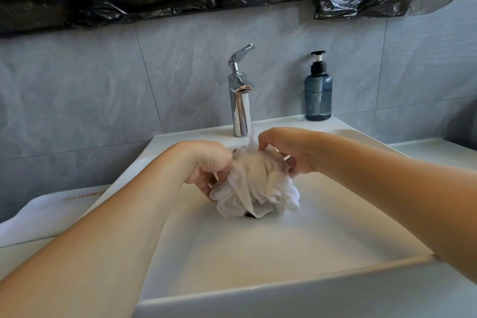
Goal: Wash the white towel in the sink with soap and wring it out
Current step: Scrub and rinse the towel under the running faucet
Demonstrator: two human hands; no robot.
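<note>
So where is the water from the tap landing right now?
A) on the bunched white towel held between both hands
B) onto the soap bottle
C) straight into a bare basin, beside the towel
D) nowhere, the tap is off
A: the stream from the tap falls onto the top of the white towel, which the left hand and right hand hold over the sink.

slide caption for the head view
Both hands hold a bunched white towel under the running faucet, over the sink.

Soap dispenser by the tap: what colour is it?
Translucent dark blue soap dispenser with a black pump, seen in the head view.
</note>
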